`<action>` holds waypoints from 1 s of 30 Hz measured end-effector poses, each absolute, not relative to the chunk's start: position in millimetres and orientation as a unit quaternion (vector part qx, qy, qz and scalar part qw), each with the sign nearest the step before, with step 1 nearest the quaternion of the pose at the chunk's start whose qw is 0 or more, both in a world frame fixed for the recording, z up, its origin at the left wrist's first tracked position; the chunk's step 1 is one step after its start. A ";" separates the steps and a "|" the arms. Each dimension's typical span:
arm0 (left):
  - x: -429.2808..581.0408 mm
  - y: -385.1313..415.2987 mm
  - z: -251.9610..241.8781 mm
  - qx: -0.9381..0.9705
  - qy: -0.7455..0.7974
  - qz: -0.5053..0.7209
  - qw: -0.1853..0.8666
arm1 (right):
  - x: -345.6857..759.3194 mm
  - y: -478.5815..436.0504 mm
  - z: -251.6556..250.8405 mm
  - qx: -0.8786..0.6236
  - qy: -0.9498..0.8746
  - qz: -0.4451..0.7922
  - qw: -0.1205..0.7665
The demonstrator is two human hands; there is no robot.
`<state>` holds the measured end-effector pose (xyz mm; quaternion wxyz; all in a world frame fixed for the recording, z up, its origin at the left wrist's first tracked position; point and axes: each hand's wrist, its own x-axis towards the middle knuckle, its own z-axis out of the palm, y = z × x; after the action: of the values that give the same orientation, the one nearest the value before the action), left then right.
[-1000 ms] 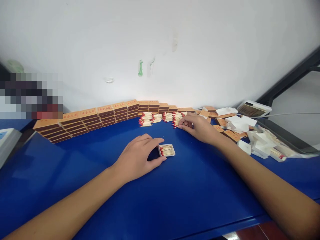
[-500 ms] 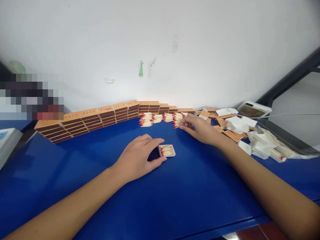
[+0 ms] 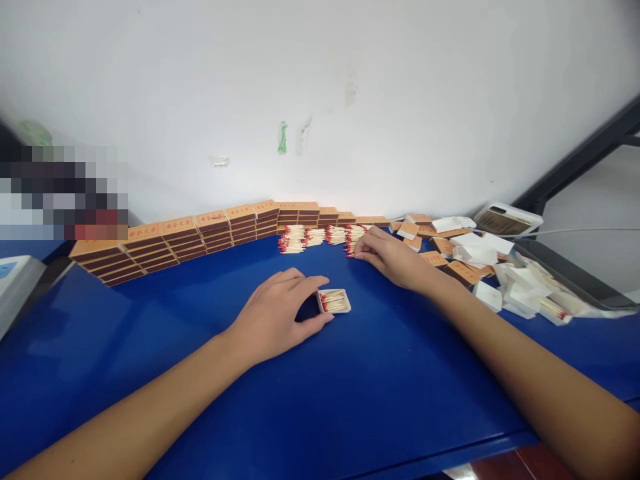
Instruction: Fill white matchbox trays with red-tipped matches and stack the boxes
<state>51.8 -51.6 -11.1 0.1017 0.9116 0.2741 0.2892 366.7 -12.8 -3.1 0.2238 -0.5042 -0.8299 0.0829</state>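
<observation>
Head view: left hand [image 3: 275, 317] cupping tray [image 3: 348, 307], right hand [image 3: 393, 259] curled.

The left grip [image 3: 273, 320] is a bare human hand with slender fingers [image 3: 306, 288] and a slim thumb [image 3: 313, 326]; the right grip [image 3: 395, 259] is bare and similarly slender. Slim wrists lead into a smooth, bare left forearm [image 3: 155, 407] and right forearm [image 3: 505, 350], each widening toward the elbow. One small dark spot [image 3: 73, 461] marks the left forearm.

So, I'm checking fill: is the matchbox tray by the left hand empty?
Not empty: red-tipped matches lie inside the matchbox tray; whether it's full, I cannot tell.
</observation>
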 end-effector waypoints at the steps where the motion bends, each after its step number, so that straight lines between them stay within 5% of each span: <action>1: 51.7 -52.0 -10.9 0.911 0.275 0.288 0.103 | 366.6 -12.7 -2.9 -0.504 -0.829 0.084 0.226; 30: 52.8 -53.8 -8.1 0.906 0.292 0.288 0.107 | 319.7 -58.0 30.2 -0.462 -0.847 0.125 0.231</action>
<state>52.8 -53.8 -8.1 0.1068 0.9058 0.2917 0.2883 319.7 -58.0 30.2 0.2311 -0.4622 -0.8469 0.1252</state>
